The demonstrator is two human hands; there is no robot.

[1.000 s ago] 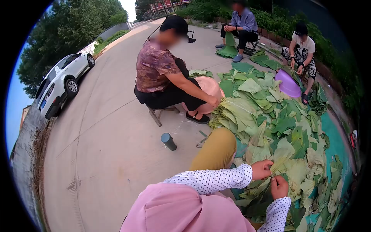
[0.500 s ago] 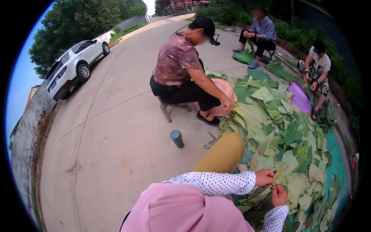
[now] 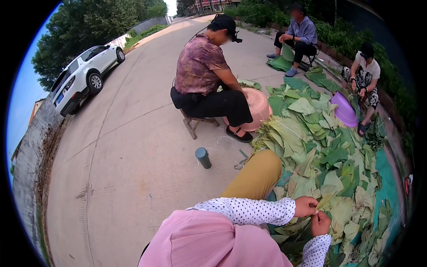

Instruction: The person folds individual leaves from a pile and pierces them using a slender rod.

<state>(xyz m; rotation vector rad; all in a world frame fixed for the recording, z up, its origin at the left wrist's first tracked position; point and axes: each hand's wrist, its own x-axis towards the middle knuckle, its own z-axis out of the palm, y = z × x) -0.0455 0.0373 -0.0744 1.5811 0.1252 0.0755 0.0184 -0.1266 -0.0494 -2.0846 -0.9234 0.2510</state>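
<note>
My left hand [image 3: 306, 207], in a dotted white sleeve, has its fingers pinched at the stem end of a green leaf [image 3: 325, 201]. Close beside it, my right hand [image 3: 320, 223] is closed too, its fingertips almost touching the left ones at the same stem. Under and around both hands lie many large green and yellowish leaves [image 3: 341, 213], spread in overlapping layers on a green sheet [image 3: 386, 178]. A tied bundle of leaves [image 3: 284, 133] rests beyond my knee.
A dark green cylinder [image 3: 203, 157] stands on the concrete left of my knee. One person [image 3: 202, 66] sits by a pink basin [image 3: 255, 109]; two others [image 3: 302, 35] [image 3: 365, 71] sit farther off, near a purple basin [image 3: 344, 110]. A white car [image 3: 86, 73] is parked at left.
The view has turned left, shifting the scene rightward. My hands stay close together over the leaves. The nearest person's arm has drawn back from the leaf bundle to the pink basin.
</note>
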